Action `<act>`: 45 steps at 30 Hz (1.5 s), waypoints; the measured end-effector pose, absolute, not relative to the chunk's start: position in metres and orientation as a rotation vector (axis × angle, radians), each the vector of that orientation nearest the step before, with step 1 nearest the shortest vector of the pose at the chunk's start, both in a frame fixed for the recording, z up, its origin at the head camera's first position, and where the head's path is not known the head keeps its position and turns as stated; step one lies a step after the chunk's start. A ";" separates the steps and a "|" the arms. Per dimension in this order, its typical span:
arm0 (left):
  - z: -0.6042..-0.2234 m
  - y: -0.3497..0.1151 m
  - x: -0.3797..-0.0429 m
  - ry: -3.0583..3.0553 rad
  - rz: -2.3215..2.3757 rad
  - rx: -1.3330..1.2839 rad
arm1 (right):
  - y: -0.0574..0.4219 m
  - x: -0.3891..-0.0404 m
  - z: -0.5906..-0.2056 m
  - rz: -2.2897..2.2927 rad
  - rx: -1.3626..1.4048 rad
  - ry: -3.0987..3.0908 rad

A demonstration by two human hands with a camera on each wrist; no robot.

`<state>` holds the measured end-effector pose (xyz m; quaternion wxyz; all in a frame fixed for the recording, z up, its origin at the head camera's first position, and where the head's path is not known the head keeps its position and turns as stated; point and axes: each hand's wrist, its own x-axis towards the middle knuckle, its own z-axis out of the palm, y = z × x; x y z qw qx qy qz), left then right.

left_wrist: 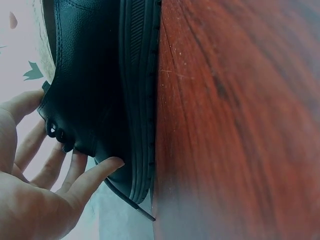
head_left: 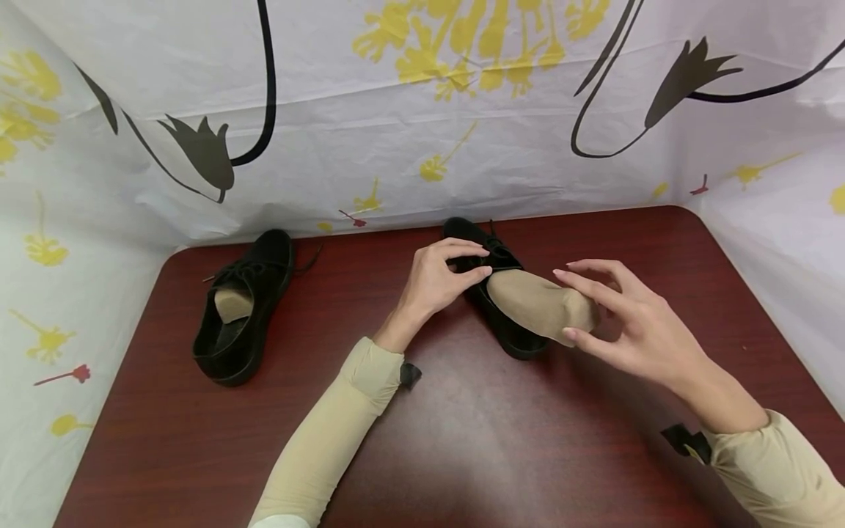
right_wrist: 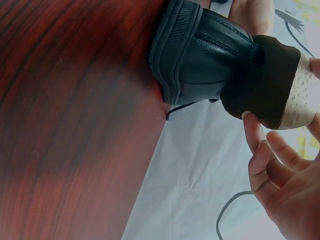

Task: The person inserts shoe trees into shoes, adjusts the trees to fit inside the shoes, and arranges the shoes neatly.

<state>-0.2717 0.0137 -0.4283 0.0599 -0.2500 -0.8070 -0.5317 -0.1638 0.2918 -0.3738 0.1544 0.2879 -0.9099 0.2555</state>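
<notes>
A black lace-up shoe point(head_left: 505, 323) stands on the table, toe toward the back wall. My left hand point(head_left: 436, 275) grips its upper, thumb by the tongue's edge and fingers over the laces; the left wrist view shows these fingers point(left_wrist: 55, 165) against the shoe. From its opening a beige foot-shaped shoe insert point(head_left: 535, 301) sticks out, tilted up, its front part hidden inside. My right hand point(head_left: 634, 323) holds the insert's rear end between thumb and fingers. In the right wrist view the insert's underside point(right_wrist: 270, 82) looks dark, with a pale speckled end.
A second black shoe point(head_left: 260, 308) stands at the left of the table, with a beige insert point(head_left: 232, 304) inside it. The dark red wooden table point(head_left: 455, 440) meets a white patterned cloth point(head_left: 317, 183) hanging behind and at the sides.
</notes>
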 end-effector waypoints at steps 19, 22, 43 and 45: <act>-0.427 0.012 -0.272 -2.475 -1.600 -0.775 | 0.284 -0.165 -0.385 0.703 0.816 -2.523; -0.427 0.013 -0.273 -2.480 -1.598 -0.774 | 0.283 -0.165 -0.385 0.685 0.804 -2.547; -0.428 0.012 -0.271 -2.472 -1.655 -0.758 | 0.281 -0.167 -0.389 0.662 0.852 -2.554; -0.428 0.012 -0.271 -2.475 -1.662 -0.755 | 0.281 -0.167 -0.389 0.660 0.865 -2.555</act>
